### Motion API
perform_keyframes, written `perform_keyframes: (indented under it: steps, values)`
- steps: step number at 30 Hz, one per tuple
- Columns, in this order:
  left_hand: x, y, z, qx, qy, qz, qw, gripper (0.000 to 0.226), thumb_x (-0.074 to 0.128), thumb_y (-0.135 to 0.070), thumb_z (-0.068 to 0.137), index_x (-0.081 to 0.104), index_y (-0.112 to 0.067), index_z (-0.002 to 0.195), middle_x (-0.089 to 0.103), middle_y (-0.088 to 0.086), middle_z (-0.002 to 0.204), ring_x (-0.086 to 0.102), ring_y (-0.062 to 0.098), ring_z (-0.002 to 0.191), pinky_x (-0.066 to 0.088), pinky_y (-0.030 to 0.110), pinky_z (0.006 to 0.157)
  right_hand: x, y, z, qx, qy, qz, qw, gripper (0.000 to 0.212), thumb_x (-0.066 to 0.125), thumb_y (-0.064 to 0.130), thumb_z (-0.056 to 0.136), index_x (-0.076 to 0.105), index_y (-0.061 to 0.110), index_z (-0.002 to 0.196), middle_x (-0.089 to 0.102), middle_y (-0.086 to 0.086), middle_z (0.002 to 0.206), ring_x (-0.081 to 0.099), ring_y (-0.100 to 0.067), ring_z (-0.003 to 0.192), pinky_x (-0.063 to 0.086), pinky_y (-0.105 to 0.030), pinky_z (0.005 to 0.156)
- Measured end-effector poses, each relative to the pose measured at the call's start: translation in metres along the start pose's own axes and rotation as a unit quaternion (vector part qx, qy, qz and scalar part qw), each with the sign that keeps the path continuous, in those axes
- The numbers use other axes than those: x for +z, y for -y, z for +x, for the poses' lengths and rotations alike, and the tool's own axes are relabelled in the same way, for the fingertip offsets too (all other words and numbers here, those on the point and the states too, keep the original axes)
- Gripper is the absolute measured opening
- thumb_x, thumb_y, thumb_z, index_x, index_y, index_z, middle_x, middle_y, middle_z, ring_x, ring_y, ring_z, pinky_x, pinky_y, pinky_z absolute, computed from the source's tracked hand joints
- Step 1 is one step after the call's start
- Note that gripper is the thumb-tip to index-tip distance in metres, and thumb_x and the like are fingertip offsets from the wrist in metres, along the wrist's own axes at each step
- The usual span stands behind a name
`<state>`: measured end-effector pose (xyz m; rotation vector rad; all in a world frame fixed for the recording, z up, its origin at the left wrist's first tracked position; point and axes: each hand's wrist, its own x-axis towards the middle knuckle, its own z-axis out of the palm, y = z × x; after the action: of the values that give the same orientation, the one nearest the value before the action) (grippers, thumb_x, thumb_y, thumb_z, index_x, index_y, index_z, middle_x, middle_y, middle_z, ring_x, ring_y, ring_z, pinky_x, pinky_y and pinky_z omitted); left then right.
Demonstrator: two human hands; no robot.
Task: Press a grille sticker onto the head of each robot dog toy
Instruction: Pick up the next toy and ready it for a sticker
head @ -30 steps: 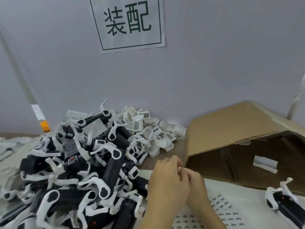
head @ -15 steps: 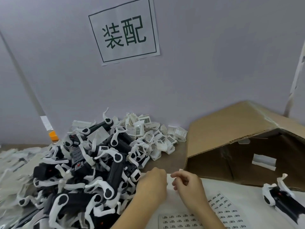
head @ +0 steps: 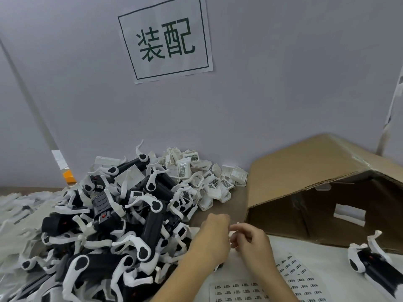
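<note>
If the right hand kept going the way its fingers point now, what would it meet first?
The right hand points left, so it would probably meet the left hand first; only a narrow gap shows between them, though depth is hard to judge. The pile of toy dogs lies beyond.

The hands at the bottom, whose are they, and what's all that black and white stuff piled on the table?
The picture comes from a camera worn on a person's head, looking down, so you see that person's own two hands. The left hand and the right hand are close together; the right hand's fingertips seem to pinch something tiny and white, too small to name for sure. The big heap is robot dog toys, black bodies with white legs. Behind it lies a pile of white head pieces, some showing grille stickers. One more robot dog lies on the right. Near the hands are sticker sheets, and an open cardboard box lies on its side. The paper sign hangs on the wall.
</note>
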<state>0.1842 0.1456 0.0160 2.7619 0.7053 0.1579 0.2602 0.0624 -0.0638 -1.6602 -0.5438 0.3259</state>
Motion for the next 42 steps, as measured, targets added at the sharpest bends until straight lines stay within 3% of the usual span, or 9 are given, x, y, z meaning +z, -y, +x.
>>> perform_keyframes:
  steps: [4,8,12,16,19,24,32,36,42]
  values:
    - [-0.012,-0.005,0.001,0.027,-0.142,-0.099,0.985,0.019,0.050,0.001,0.097,0.046,-0.015,0.087,0.053,0.002,0.088,0.047,0.016,0.073,0.038,0.026,0.060,0.000,-0.002,0.001,-0.005,-0.027,0.017,0.999,0.033,0.047,0.005,0.102,0.074,0.022,0.094,0.068,-0.001,0.075,0.062,-0.007,0.067,0.050,-0.020,0.062]
    - [-0.014,-0.020,-0.006,0.060,-0.254,-0.245,0.934,0.043,0.049,0.018,0.087,0.043,-0.021,0.071,0.051,-0.003,0.072,0.049,0.010,0.066,0.046,0.031,0.058,-0.004,0.003,0.006,0.043,-0.054,0.166,0.984,0.031,0.041,0.013,0.108,0.071,0.008,0.100,0.073,-0.016,0.090,0.068,-0.036,0.086,0.055,-0.042,0.067]
    - [0.012,-0.033,-0.018,0.137,-0.359,-0.267,0.884,0.023,0.041,0.008,0.084,0.051,-0.011,0.075,0.052,-0.004,0.073,0.051,0.019,0.067,0.047,0.038,0.059,-0.005,0.013,0.001,0.185,0.015,0.416,0.890,0.045,0.039,0.042,0.106,0.067,0.008,0.099,0.073,-0.013,0.078,0.071,-0.026,0.068,0.049,-0.039,0.068]
    - [0.038,-0.036,-0.025,0.192,-0.386,-0.228,0.873,0.017,0.044,-0.004,0.086,0.054,-0.011,0.075,0.043,-0.013,0.078,0.036,0.002,0.065,0.033,0.004,0.059,-0.011,0.019,-0.004,0.223,0.091,0.585,0.774,0.038,0.055,0.044,0.093,0.062,0.007,0.087,0.059,-0.009,0.080,0.061,-0.022,0.083,0.046,-0.037,0.081]
    - [0.054,-0.030,-0.033,0.143,-0.336,-0.296,0.882,0.016,0.054,-0.006,0.083,0.054,-0.022,0.079,0.049,-0.016,0.078,0.046,0.000,0.068,0.035,0.003,0.064,-0.016,0.015,-0.001,0.185,0.116,0.522,0.824,0.050,0.056,0.045,0.089,0.075,-0.001,0.093,0.067,-0.019,0.088,0.068,-0.030,0.087,0.056,-0.042,0.080]
    - [0.056,-0.017,-0.030,-0.033,-0.311,-0.499,0.808,0.027,0.051,-0.004,0.094,0.060,-0.017,0.073,0.067,-0.002,0.064,0.058,0.008,0.061,0.042,0.016,0.058,-0.014,0.010,0.005,0.064,0.112,0.415,0.900,0.049,0.064,0.018,0.081,0.066,0.007,0.129,0.069,-0.025,0.121,0.069,-0.038,0.108,0.051,-0.045,0.093]
    - [0.055,-0.002,-0.002,-0.205,-0.160,-0.606,0.752,0.026,0.058,-0.039,0.099,0.074,-0.019,0.096,0.074,0.000,0.078,0.070,0.017,0.080,0.052,0.025,0.067,-0.001,0.002,-0.003,-0.155,0.074,0.090,0.981,0.058,0.072,0.000,0.079,0.068,0.031,0.128,0.065,0.016,0.134,0.057,-0.002,0.129,0.048,-0.015,0.100]
    - [0.053,0.002,0.008,-0.188,-0.158,-0.678,0.693,0.016,0.063,-0.023,0.098,0.073,-0.011,0.100,0.079,0.007,0.087,0.075,0.024,0.089,0.058,0.038,0.083,0.007,0.000,-0.007,-0.233,0.045,-0.044,0.971,0.067,0.063,0.014,0.084,0.048,0.035,0.146,0.041,0.027,0.154,0.035,0.005,0.143,0.033,-0.018,0.115]
    - [0.052,0.004,0.017,-0.144,-0.177,-0.742,0.631,0.020,0.058,-0.029,0.099,0.068,-0.019,0.113,0.079,0.002,0.097,0.075,0.014,0.090,0.058,0.021,0.066,0.005,-0.001,-0.006,-0.213,0.033,-0.147,0.965,0.069,0.054,0.058,0.082,0.018,0.059,0.141,0.019,0.055,0.137,0.023,0.017,0.137,0.023,-0.010,0.107]
